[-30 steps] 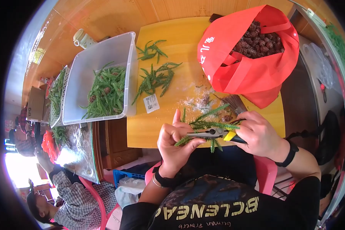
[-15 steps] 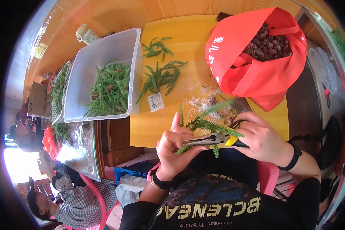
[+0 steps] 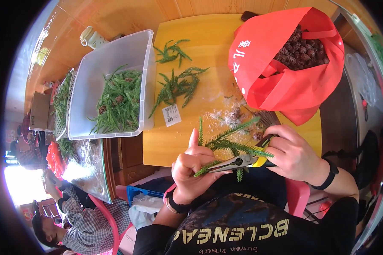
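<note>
My left hand is closed around a green artificial pine sprig, its index finger pointing up. Several needle branches fan out from the fingers toward the table's front edge. In my right hand is a pair of long-nose pliers with black and yellow handles. The pliers' metal jaws reach left across the sprig's lower part to my left fingers. Where exactly the tips end is hidden by the needles and fingers.
A clear plastic bin of sprigs and pinecones stands left. Two green sprigs and a white label lie on the yellow table. White flakes are scattered mid-table. A red bag holds pinecones. A person sits left.
The pliers' handles look more spread and the jaws slightly lower against the sprig. Both hands have shifted a little downward, still holding the same things.
</note>
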`<state>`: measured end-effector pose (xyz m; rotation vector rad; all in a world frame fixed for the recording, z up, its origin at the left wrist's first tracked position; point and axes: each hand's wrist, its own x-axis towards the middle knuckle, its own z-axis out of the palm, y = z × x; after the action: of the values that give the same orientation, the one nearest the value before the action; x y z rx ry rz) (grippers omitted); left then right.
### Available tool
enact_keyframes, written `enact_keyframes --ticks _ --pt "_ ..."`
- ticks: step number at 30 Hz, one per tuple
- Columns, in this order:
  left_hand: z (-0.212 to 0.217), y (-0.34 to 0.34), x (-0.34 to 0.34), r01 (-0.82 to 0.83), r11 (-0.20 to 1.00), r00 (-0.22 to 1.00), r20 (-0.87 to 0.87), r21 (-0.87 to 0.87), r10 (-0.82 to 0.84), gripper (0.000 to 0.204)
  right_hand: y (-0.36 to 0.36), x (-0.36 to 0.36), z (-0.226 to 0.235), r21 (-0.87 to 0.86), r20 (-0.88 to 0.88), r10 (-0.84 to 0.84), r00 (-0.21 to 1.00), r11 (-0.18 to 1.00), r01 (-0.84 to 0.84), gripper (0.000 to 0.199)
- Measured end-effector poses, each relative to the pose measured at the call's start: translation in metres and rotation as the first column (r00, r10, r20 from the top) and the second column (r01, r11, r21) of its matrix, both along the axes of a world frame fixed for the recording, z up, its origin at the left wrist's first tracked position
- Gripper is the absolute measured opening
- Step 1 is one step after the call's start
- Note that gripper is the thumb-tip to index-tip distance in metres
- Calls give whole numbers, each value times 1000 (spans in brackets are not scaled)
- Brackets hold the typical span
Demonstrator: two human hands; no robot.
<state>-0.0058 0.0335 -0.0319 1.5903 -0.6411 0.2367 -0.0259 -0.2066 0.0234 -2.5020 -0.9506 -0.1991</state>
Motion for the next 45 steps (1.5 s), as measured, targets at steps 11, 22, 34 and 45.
enact_keyframes --ticks 11,22,34,45 --pt "-14 -6 4 -7 986 967 -253 -167 -36 51 -2 6 -28 58 23 -16 1000 998 15 22" --pt "-19 11 7 -121 990 982 -153 -66 109 51 -18 9 -10 358 -414 -118 902 890 281 22" --pt "0 12 6 -176 960 941 323 217 99 82 -90 -32 -52 -257 -175 -555 813 823 506 29" --pt "-2 5 4 -15 1000 985 171 19 12 83 -97 -46 -67 -297 -223 -618 754 780 551 28"
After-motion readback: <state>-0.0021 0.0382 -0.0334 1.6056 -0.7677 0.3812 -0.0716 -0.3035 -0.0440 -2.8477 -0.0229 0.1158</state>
